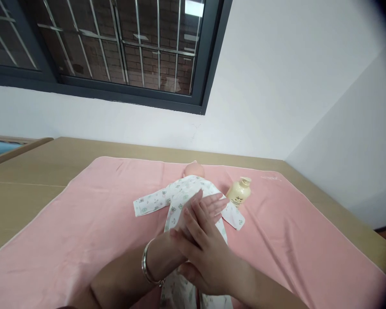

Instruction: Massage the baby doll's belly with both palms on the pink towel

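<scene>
My left hand stretches forward with its fingers straight, a silver bracelet around that wrist. Across its palm and heel lies my right hand, fingers extended and somewhat apart, the two hands touching. I see no object between them, though the surfaces in contact are hidden. Beneath both hands is a baby doll on its back, dressed in a white patterned one-piece suit with its sleeves spread. The hands and forearms cover part of its middle. A pale yellow pump bottle stands beside the doll's right-side sleeve.
A pink blanket lies under the doll, wrinkled on the right. It covers much of a wooden surface. White walls rise behind and at right, with a dark-framed barred window above. Something blue shows at far left.
</scene>
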Motion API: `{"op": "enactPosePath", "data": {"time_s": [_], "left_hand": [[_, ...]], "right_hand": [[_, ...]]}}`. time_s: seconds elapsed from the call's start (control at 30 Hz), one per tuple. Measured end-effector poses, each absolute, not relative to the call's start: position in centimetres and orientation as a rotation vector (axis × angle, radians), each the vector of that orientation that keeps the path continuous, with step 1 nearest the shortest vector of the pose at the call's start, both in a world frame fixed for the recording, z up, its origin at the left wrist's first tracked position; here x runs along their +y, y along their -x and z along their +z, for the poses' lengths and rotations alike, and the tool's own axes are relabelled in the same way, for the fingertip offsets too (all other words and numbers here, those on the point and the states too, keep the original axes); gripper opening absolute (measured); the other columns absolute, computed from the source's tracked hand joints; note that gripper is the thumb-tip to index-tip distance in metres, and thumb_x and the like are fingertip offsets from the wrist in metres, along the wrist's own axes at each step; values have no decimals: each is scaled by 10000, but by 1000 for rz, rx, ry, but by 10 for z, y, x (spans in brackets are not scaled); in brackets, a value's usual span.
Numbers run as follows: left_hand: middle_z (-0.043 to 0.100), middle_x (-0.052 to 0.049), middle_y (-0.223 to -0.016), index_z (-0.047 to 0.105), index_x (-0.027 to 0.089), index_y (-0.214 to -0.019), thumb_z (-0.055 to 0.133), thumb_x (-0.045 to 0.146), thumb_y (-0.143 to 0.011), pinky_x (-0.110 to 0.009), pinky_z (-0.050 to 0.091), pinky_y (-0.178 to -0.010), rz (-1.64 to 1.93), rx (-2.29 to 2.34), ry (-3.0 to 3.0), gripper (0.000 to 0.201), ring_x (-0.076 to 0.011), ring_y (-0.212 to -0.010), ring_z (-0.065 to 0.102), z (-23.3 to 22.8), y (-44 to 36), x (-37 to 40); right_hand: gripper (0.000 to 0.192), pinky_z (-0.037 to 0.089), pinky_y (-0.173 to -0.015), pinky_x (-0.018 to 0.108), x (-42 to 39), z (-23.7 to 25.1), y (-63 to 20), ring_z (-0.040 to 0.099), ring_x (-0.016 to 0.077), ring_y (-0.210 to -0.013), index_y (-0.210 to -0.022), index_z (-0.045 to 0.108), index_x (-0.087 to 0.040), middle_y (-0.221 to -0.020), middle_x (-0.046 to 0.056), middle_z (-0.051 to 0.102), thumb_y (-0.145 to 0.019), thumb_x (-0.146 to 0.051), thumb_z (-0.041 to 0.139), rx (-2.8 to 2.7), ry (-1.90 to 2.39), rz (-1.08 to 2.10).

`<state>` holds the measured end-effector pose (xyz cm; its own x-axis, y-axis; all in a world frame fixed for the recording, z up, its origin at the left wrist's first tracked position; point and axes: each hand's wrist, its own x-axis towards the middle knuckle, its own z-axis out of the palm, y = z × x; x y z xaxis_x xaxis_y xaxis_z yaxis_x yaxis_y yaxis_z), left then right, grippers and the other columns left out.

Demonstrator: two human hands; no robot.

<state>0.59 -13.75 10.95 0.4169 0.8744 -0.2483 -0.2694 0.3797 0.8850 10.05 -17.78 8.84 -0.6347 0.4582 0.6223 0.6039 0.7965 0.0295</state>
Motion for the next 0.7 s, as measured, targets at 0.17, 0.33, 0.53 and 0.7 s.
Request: {"op": "enactPosePath", "data": {"time_s": [0.17,0.33,0.53,0.7], "left_hand": [[564,39,-1376,538,373,-1316,364,471,-908,-472,317,-1148,1136,794,-1107,454,-222,-1413,347,67,-22,-165],[638,-7,-1275,609,327,-1211,379,453,-920,-495,384,-1075,1034,717,-1080,392,-272,-1366,418,99,-20,-143],[671,-116,-1169,603,175,-1163,321,451,-922,-471,383,-1102,741,454,-660,462,-268,-1217,569,149,8,-128],[636,-175,-1245,598,109,-1173,332,442,-928,-470,392,-1090,908,495,-603,492,-276,-1196,591,153,33,-94]], "right_hand": [[606,48,-1115,711,-160,90,-117,144,386,-1454,-1547,104,-200,-1599,119,120,-1003,-451,197,-2314,799,-268],[588,-60,-1091,725,-145,90,-127,156,359,-1458,-1541,135,-232,-1586,95,196,-1010,-482,108,-2203,984,-324],[624,-39,-1107,714,-145,81,-115,100,352,-1468,-1547,54,-124,-1575,152,203,-1008,-401,204,-2191,1067,-372],[621,168,-1171,601,-160,82,-105,117,307,-1473,-1530,149,-109,-1567,150,230,-964,-263,352,-2345,871,-162]]}}
